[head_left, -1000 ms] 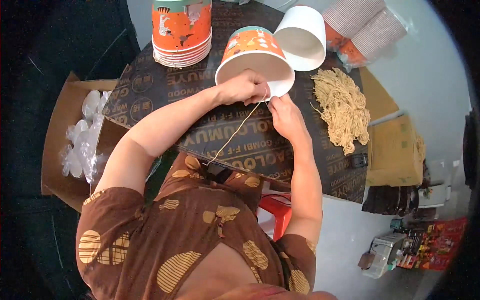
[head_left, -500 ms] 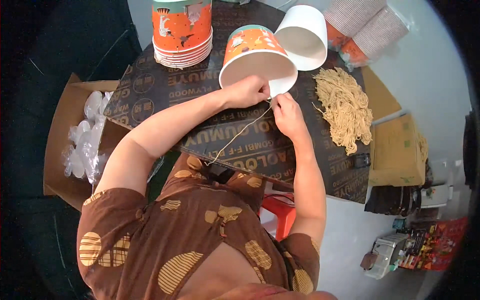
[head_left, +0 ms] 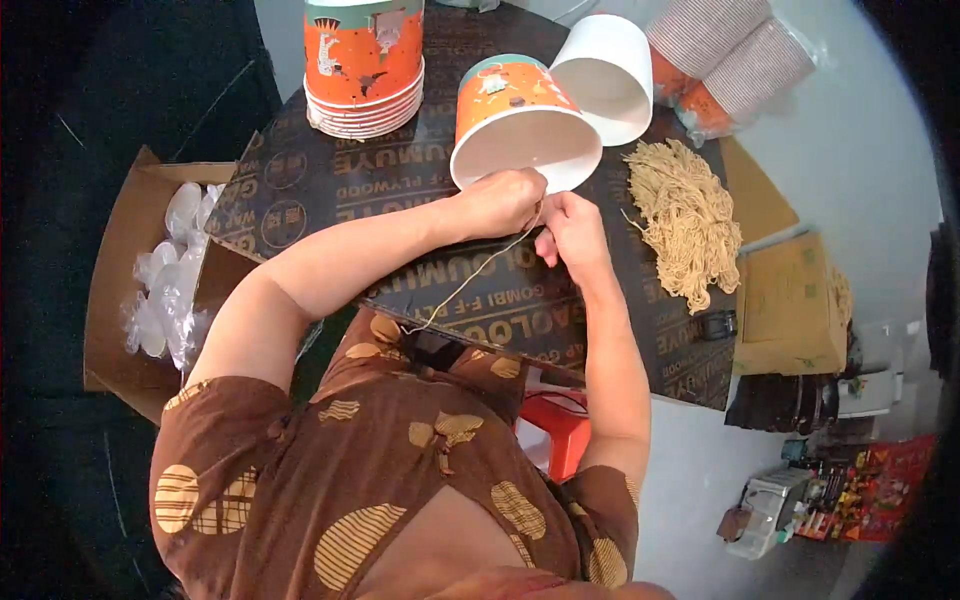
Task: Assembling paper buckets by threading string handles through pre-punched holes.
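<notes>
An orange paper bucket (head_left: 515, 95) with a white rim lies tipped on the table, its mouth facing me. Just below that rim, my left hand (head_left: 505, 200) is closed on a thin tan string (head_left: 470, 277), whose tail runs down to the table's front edge. Close against it, my right hand (head_left: 575, 228) has its fingers curled at the same string. Where exactly the string runs between the fingertips is hidden. Behind the orange bucket lies a plain white bucket (head_left: 618, 80), its mouth also toward me. To the right is a heap of tan strings (head_left: 685, 220).
A stack of nested orange buckets (head_left: 362, 60) stands at the back left. Bagged stacks of buckets (head_left: 735, 60) lie at the back right. A cardboard box (head_left: 125, 270) with clear plastic pieces is left of the table; another carton (head_left: 790, 305) sits right. A red stool (head_left: 565, 435) is below.
Both hands have shifted slightly down, away from the bucket's rim. The orange bucket has moved a little to the right. The string remains in the hands.
</notes>
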Available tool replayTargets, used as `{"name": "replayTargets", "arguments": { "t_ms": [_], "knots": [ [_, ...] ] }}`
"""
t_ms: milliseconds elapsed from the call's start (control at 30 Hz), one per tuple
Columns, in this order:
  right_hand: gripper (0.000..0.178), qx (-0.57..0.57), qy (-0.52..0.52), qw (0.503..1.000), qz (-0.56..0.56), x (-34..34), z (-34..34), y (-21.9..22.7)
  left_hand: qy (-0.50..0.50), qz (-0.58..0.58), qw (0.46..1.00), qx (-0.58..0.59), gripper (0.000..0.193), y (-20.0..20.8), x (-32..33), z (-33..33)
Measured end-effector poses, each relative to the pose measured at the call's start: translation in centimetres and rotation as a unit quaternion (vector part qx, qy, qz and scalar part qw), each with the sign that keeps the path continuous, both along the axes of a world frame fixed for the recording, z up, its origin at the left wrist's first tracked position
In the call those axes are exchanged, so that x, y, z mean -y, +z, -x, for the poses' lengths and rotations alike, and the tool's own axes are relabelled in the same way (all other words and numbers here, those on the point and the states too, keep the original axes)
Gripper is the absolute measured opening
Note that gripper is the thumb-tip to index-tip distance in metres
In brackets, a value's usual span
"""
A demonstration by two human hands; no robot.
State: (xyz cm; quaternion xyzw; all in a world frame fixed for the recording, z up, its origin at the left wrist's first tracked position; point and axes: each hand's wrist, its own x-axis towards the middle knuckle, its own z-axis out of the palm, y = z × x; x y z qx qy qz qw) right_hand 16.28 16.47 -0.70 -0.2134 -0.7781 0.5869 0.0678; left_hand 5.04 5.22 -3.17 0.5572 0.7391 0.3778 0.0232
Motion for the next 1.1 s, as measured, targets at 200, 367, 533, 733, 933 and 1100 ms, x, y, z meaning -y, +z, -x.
{"name": "replayTargets", "arguments": {
  "t_ms": [200, 367, 533, 733, 933, 1100],
  "knots": [
    [0.015, -0.05, -0.039, 0.969, 0.239, 1.1, -0.1, 0.6, -0.023, 0.003, 0.999, -0.024, 0.01, 0.3, 0.3, 0.4],
    [0.013, -0.024, -0.031, 0.982, 0.185, 0.0, 0.0, -0.4, -0.035, -0.061, 0.996, 0.049, 0.011, -0.5, 0.2, 1.6],
    [0.015, -0.105, -0.022, 0.978, -0.181, -0.1, 0.5, -2.4, -0.019, -0.011, 0.936, 0.351, 0.018, 0.7, 0.5, 1.6],
    [0.018, -0.085, -0.052, 0.924, -0.369, 1.2, 0.4, -1.6, -0.031, -0.001, 0.915, 0.403, 0.017, 1.0, 0.6, 1.9],
    [0.011, -0.178, -0.076, 0.905, -0.378, 1.2, 1.3, -2.9, -0.034, -0.009, 0.905, 0.424, 0.013, 0.8, 0.5, 2.0],
    [0.009, -0.184, -0.095, 0.91, -0.359, 1.3, 1.6, -3.0, -0.036, -0.022, 0.895, 0.445, 0.017, 1.0, 0.7, 1.9]
  ]
}}
